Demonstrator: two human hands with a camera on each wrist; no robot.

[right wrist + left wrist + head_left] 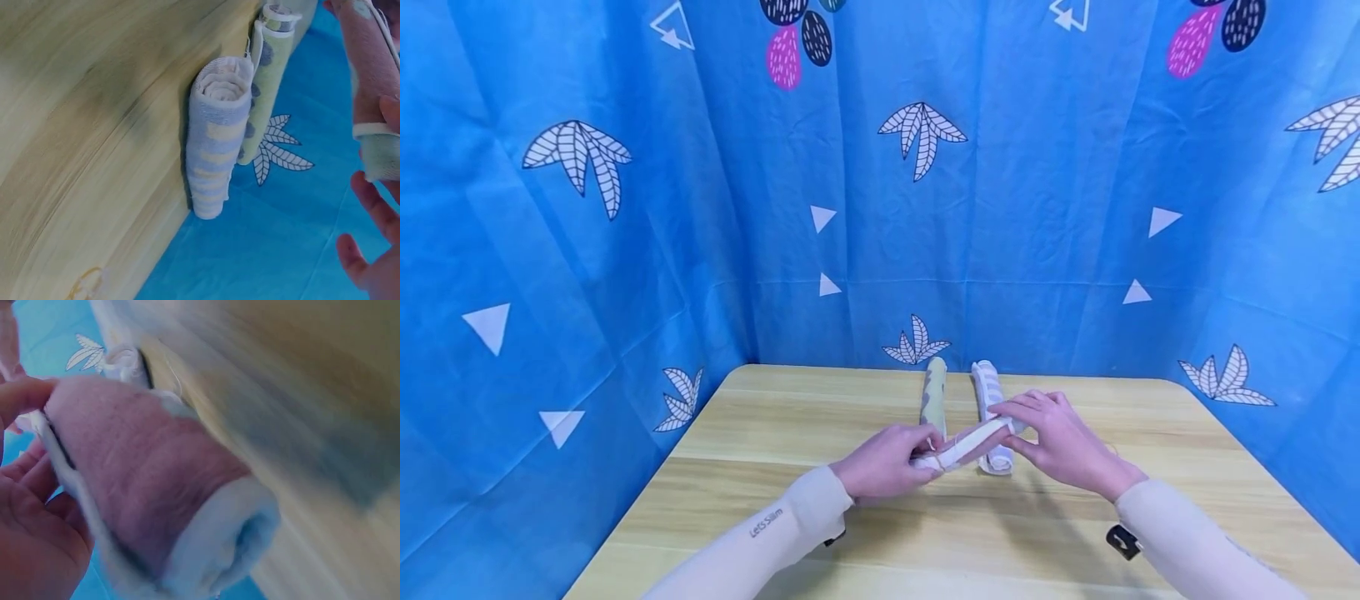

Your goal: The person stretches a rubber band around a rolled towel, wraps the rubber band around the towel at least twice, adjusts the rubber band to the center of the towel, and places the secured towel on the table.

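Observation:
A rolled towel (144, 462), dusty pink with white edging, is held above the table between both hands. My left hand (891, 458) grips its near left end, the thumb and fingers on either side of the roll. At the far right end, my right hand (1060, 437) pinches the towel; in the right wrist view a pale green part (381, 155) shows at that end. Behind them lie a green rolled towel (933, 396) with dark spots and a lavender rolled towel (215, 137) with cream stripes, side by side on the table.
The light wooden table (760, 433) is enclosed by a blue patterned curtain (1030, 208) at the back and sides. A thin yellow-orange loop (87, 284) lies on the table to the right of the striped roll.

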